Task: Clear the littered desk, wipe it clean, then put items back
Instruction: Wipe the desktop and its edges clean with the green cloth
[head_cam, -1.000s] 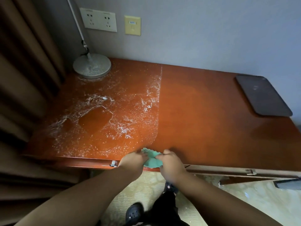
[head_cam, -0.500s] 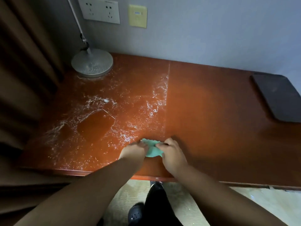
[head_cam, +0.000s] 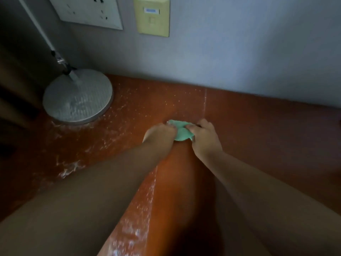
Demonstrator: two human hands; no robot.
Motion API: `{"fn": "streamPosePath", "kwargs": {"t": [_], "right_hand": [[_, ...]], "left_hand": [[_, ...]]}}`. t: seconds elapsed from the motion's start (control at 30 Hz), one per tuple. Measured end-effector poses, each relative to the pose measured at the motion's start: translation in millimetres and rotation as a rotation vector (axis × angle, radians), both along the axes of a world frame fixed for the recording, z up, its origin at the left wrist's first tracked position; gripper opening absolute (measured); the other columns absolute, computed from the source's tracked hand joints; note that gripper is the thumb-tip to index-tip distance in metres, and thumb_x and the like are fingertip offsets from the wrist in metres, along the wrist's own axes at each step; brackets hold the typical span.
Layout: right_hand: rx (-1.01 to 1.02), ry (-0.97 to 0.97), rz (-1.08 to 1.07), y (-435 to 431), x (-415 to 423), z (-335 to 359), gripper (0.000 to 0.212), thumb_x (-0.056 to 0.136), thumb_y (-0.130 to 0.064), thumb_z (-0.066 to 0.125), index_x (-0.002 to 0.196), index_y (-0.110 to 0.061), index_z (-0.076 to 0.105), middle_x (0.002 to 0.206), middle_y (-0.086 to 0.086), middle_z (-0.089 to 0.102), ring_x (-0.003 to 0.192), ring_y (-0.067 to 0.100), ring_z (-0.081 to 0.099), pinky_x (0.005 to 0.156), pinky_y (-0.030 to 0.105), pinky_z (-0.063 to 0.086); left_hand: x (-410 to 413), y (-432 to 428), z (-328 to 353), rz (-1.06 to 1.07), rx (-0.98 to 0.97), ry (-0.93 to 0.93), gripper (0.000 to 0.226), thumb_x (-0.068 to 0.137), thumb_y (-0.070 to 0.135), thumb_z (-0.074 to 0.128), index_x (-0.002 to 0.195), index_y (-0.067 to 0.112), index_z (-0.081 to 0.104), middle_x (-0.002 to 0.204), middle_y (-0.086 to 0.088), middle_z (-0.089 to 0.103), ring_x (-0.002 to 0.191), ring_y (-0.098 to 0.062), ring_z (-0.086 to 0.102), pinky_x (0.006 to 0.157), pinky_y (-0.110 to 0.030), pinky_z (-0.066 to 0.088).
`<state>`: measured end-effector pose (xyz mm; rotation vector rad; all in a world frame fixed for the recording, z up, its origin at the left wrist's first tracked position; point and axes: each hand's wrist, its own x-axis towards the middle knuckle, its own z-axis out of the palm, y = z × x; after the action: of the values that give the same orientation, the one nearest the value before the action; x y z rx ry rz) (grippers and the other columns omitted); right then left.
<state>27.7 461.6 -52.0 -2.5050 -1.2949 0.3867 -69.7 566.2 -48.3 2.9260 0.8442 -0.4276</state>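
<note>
The reddish-brown tabletop [head_cam: 258, 137] spreads below a grey wall [head_cam: 258, 52], white specks and smears covering its part from 7 to 11 o'clock. A round grey lamp base [head_cam: 77, 97] stands at 10 o'clock. Near the centre, the left hand [head_cam: 159, 134] and right hand [head_cam: 204, 137] each keep a closed grip on a green cloth [head_cam: 181, 134], which is pressed flat on the tabletop between them.

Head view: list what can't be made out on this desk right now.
- Desk: its front edge and the near surface are hidden by both forearms; its right end is cut off by the frame.
- Cloth: mostly covered by the left hand and right hand.
- Lamp: only the base and lower stem show; the top is cut off.
- Wall plate: label blurred.
</note>
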Motion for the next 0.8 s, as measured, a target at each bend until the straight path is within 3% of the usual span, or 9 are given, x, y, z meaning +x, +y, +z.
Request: {"fn": "streamPosePath", "kwargs": {"t": [0.07,0.23,0.33,0.63,0.8], "right_hand": [[0.006,-0.031,-0.01,34,41,-2,0.042,0.094,-0.008,0.044,0.133,-0.021,0.053,0.12,0.01,0.046,0.111,0.028,0.041,0.09,0.032,0.038],[0.024,-0.101,-0.051,95,114,-5,0.043,0.091,-0.005,0.043,0.131,-0.02,0.055,0.12,0.014,0.046,0.112,0.032,0.039,0.088,0.036,0.039],[0.054,-0.121,-0.113,105,115,-6,0.044,0.092,-0.005,0.04,0.13,-0.019,0.055,0.121,0.015,0.044,0.112,0.033,0.039,0.086,0.036,0.039],[0.005,0.023,-0.078,34,41,6,0.048,0.086,-0.007,0.043,0.132,-0.02,0.052,0.118,0.009,0.046,0.107,0.028,0.04,0.088,0.032,0.039],[-0.078,0.146,-0.06,-36,-34,13,0.052,0.086,-0.006,0.043,0.134,-0.024,0.051,0.118,0.006,0.045,0.111,0.024,0.039,0.097,0.029,0.035]], "left_hand": [[39,31,3,0.001,0.044,-0.046,0.043,0.09,-0.005,0.041,0.129,0.011,0.051,0.12,-0.012,0.061,0.108,-0.03,0.059,0.087,-0.04,0.052],[118,83,8,-0.019,0.077,-0.098,0.037,0.092,0.002,0.041,0.125,0.011,0.056,0.125,-0.012,0.059,0.114,-0.031,0.056,0.089,-0.039,0.046],[127,90,2,-0.017,0.091,-0.138,0.035,0.09,0.0,0.042,0.12,0.009,0.058,0.119,-0.011,0.061,0.107,-0.031,0.058,0.086,-0.038,0.046],[49,30,9,-0.037,0.045,-0.143,0.033,0.091,0.002,0.043,0.12,0.011,0.056,0.109,-0.008,0.065,0.099,-0.025,0.061,0.085,-0.034,0.052],[-34,-35,5,-0.114,0.001,-0.054,0.04,0.091,0.002,0.046,0.13,0.014,0.05,0.121,-0.005,0.06,0.104,-0.023,0.058,0.089,-0.035,0.052]]}}
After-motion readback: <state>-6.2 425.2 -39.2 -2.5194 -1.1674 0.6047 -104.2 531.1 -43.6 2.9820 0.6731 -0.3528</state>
